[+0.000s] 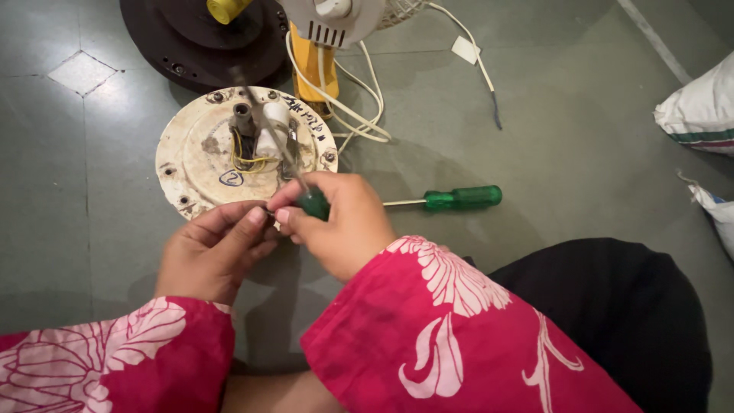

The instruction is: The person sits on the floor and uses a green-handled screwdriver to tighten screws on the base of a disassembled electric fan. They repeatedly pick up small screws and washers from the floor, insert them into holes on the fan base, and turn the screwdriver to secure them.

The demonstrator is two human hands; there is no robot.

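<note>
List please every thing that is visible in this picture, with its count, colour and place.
round motor plate: 1, cream, floor, above the hands
dark round base: 1, black, top left
yellow part: 1, yellow, top centre
white cable: 1, white, right of the plate
spare screwdriver: 1, green handle, on the floor, right of the hands
held screwdriver: 1, green handle, in the right hand
sacks: 2, white, right edge
left hand: 1, fingers pinched by the right hand's fingertips
right hand: 1, gripping the held screwdriver

A home repair spot on a tiled floor [535, 115] — fan motor disc [206, 153], spare screwdriver [459, 198], loose white cord [359, 115], stuffed sacks [699, 107] about.
</note>
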